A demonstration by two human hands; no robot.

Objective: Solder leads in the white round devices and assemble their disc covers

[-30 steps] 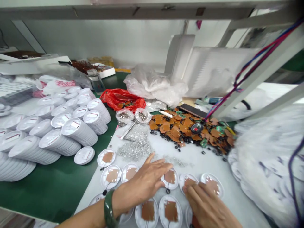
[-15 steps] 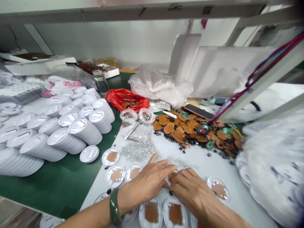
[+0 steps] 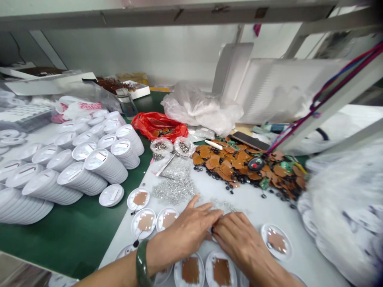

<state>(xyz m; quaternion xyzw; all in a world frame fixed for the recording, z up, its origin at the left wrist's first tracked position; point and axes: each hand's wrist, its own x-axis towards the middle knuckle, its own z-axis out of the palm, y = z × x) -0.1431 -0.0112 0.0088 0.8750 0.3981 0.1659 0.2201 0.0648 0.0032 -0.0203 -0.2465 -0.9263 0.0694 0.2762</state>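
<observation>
- A white wall (image 3: 149, 48) was seen at the back, and a green mat (image 3: 62, 243) and a white work board (image 3: 263, 211) were laid out in front of it.
- Six white discs (image 3: 146, 223) were laid flat in a loose group at the near end of the white work board, and a brown square (image 3: 190, 270) was seen on each one.
- One more disc at the near edge was mostly covered by the left arm, and another seemed to be hidden under the hands, but this could not be told for sure.
- The left hand (image 3: 185, 231) was held flat over the discs, with its fingers spread and pointed toward the right hand. A green bangle (image 3: 141, 259) was worn on that wrist.
- The right hand (image 3: 239, 239) was curved down, with its fingers held together, and was placed just beside the left fingertips.
- A small dark bit (image 3: 212, 229) was seen between the hands, but whether it was pinched could not be told.
- Much was left in piles. A big heap of brown squares (image 3: 239, 163) lay on the far side of the board, with small black rings (image 3: 206, 177) scattered around it.
- Many white discs (image 3: 98, 165) were left in stacks on the green mat.
- Silver sparkly bits (image 3: 173, 191) lay spread on the board.
</observation>
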